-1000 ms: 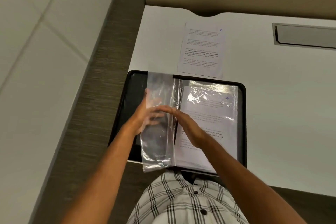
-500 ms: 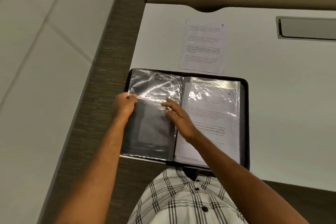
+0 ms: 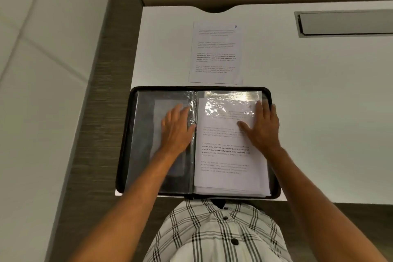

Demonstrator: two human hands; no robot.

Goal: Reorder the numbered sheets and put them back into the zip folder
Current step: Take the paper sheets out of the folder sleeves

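The zip folder (image 3: pixel 136 134) lies open flat on the near edge of the white desk (image 3: pixel 319 112), its near corners reaching or slightly overhanging the desk edge; on its right half a sleeved sheet (image 3: pixel 225 155) tops a stack of further sleeved pages, and its corner number is too blurred by glare to read; on the left half lies an empty clear sleeve (image 3: pixel 148 134); a loose sheet (image 3: pixel 215 53) marked 2 rests on the desk just beyond the folder's far edge.

The left hand (image 3: pixel 176 127) lies flat with straight fingers on the empty sleeve beside the spine, gripping nothing; the right hand (image 3: pixel 262 126) lies flat on the right page, fingers extended to its outer edge and thumb spread on the plastic, also holding nothing.

Risks, as I judge them: the sleeves are slick and crinkled, so a sheet pulled out 1-handed may drag the sleeve, crease or tear at the opening; with glare hiding the numbers, a page could be misread and filed out of order; the loose sheet 2 is light and could slide off towards the back notch (image 3: pixel 212 9) if brushed; the folder, sitting at the desk edge, could tip towards the lap if pressed near its front.
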